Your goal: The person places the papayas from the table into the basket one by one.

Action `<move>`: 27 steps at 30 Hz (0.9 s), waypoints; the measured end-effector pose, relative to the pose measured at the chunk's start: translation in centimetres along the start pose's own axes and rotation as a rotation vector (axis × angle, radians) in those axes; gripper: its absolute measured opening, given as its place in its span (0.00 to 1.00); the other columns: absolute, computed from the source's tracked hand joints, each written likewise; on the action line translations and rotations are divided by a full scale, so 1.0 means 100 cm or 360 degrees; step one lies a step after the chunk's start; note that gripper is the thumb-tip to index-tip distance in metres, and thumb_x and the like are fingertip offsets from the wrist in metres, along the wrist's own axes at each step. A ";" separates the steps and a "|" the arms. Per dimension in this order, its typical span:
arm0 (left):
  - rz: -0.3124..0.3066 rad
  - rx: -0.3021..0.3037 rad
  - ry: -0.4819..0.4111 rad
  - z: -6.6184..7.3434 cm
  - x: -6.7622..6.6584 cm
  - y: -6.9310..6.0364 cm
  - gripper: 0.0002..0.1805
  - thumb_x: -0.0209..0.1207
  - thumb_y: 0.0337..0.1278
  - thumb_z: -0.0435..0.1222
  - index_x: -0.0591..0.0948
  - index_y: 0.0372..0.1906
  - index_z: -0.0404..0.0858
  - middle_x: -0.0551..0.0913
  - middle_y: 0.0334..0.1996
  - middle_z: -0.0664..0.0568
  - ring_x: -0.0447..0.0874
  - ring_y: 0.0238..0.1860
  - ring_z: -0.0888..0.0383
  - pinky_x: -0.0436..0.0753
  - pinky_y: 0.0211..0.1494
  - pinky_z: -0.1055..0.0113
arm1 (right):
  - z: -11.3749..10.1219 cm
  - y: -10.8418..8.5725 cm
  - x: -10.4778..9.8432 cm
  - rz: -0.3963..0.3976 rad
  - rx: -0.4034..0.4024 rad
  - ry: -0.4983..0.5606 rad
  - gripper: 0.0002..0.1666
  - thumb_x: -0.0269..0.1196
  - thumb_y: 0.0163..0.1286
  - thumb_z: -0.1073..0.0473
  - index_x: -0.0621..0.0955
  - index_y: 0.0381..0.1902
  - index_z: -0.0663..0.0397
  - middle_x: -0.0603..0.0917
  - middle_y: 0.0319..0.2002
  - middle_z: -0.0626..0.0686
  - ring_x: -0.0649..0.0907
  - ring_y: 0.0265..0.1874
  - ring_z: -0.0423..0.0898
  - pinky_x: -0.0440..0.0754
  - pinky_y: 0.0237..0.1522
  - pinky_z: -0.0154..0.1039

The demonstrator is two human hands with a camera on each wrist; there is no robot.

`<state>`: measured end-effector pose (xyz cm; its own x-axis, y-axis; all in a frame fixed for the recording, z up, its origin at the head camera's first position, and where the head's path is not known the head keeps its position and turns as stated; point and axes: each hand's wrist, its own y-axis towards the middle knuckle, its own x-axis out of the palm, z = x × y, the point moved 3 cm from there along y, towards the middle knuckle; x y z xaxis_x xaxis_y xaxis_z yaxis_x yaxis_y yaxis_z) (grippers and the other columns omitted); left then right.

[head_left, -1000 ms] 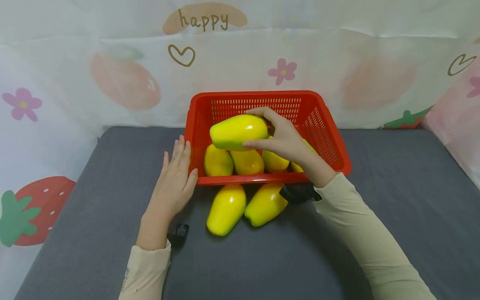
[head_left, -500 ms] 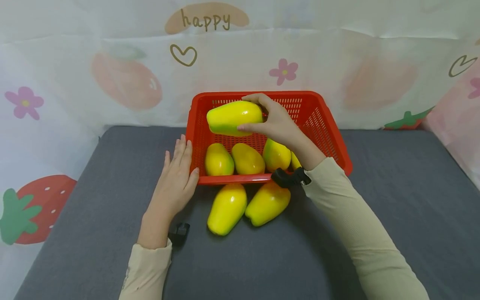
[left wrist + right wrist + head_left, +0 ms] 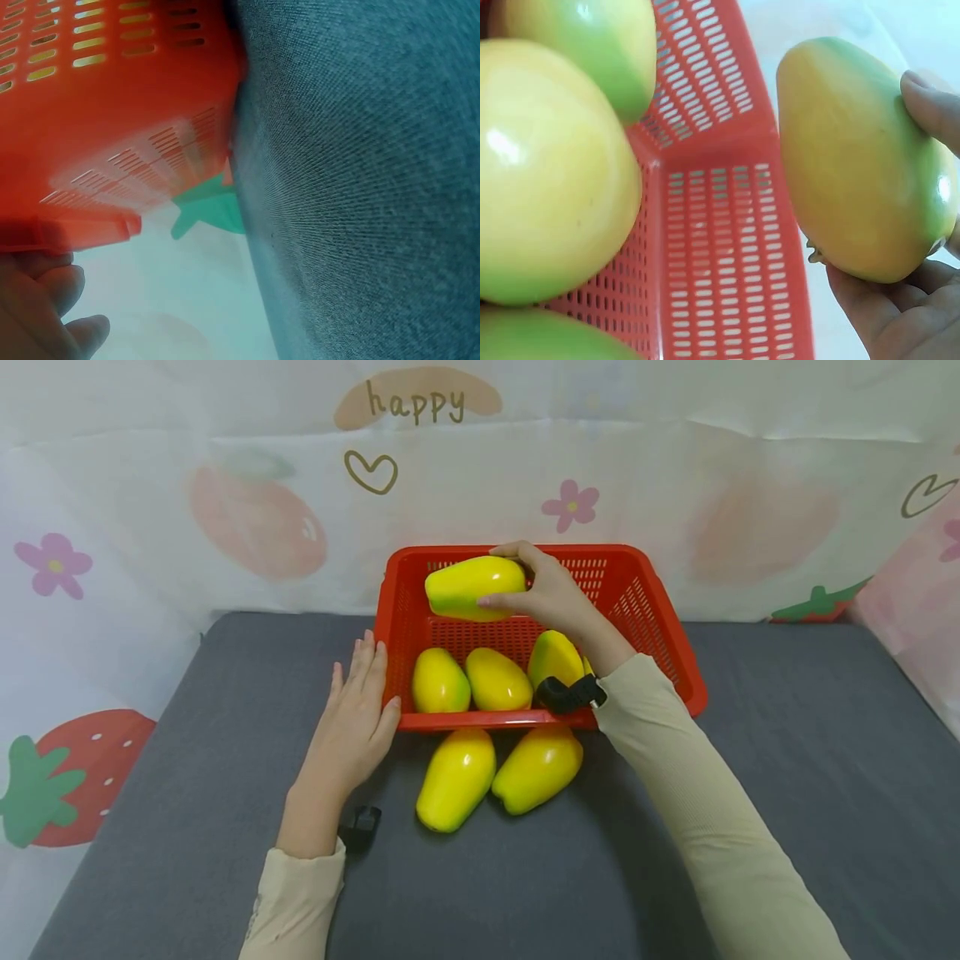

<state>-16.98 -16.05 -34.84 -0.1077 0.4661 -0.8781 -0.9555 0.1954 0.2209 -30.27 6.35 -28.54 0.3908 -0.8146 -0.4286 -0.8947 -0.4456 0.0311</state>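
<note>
Pale printed backdrop (image 3: 465, 485) behind, grey cloth-covered surface (image 3: 187, 860) below. Grips one yellow-green fruit (image 3: 476, 588) in the right hand (image 3: 551, 589), thumb on the near side and fingers curled over the far side, spread only as wide as the fruit itself. Holds it over the back part of the red basket (image 3: 465, 721), apart from the fruits inside; cannot tell exactly how high. Keys the left hand (image 3: 352, 718) against the basket's left side, fingers straight, grasping nothing.

Seems to be at a placing step, judging by where the held fruit hangs. Calls next, most likely, for lowering it behind the front row, then loosening the right fingers gently, with the left palm steadying the wall.

Count one held fruit. Count three front-row fruits (image 3: 498, 679) plainly inside, plus a yellow sliver (image 3: 587, 666) by the right wrist, probably belonging to a fourth. Count two loose fruits (image 3: 455, 781) side by side on the surface, just in front of the basket. Comes to seven, sliver included. Count one basket, two hands, and one black wrist device (image 3: 570, 695) per arm.
</note>
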 end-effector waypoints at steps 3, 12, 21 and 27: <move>-0.0008 -0.0006 0.0000 0.000 -0.001 0.000 0.36 0.45 0.65 0.40 0.49 0.73 0.29 0.43 0.74 0.41 0.38 0.74 0.47 0.41 0.71 0.45 | 0.005 0.005 0.000 -0.0021 0.0044 -0.0059 0.36 0.68 0.59 0.55 0.68 0.63 0.52 0.74 0.53 0.54 0.74 0.47 0.49 0.74 0.51 0.41; -0.0032 -0.0020 0.0001 0.000 0.000 0.001 0.36 0.46 0.65 0.39 0.48 0.73 0.29 0.41 0.74 0.43 0.36 0.74 0.48 0.39 0.72 0.46 | 0.021 0.018 0.009 -0.0187 0.0124 -0.0412 0.36 0.68 0.58 0.53 0.69 0.62 0.54 0.74 0.53 0.55 0.74 0.48 0.52 0.73 0.53 0.45; -0.0016 -0.0016 0.0004 -0.001 0.000 0.001 0.36 0.46 0.65 0.39 0.49 0.73 0.29 0.43 0.74 0.41 0.37 0.74 0.47 0.41 0.71 0.44 | 0.031 0.029 0.018 -0.0256 0.0257 -0.0562 0.38 0.67 0.60 0.51 0.66 0.64 0.55 0.74 0.55 0.56 0.74 0.49 0.52 0.73 0.54 0.46; -0.0013 -0.0001 0.0004 -0.001 -0.001 0.001 0.36 0.46 0.66 0.39 0.49 0.73 0.29 0.43 0.74 0.40 0.37 0.74 0.47 0.41 0.71 0.44 | 0.034 0.037 0.023 -0.0318 0.0296 -0.0616 0.40 0.66 0.61 0.51 0.63 0.67 0.57 0.72 0.58 0.58 0.73 0.51 0.54 0.71 0.57 0.47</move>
<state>-17.14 -16.11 -34.79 -0.1003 0.4623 -0.8810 -0.9565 0.1988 0.2133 -33.43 4.11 -32.43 0.4813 -0.5056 -0.7160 -0.8476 -0.4765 -0.2333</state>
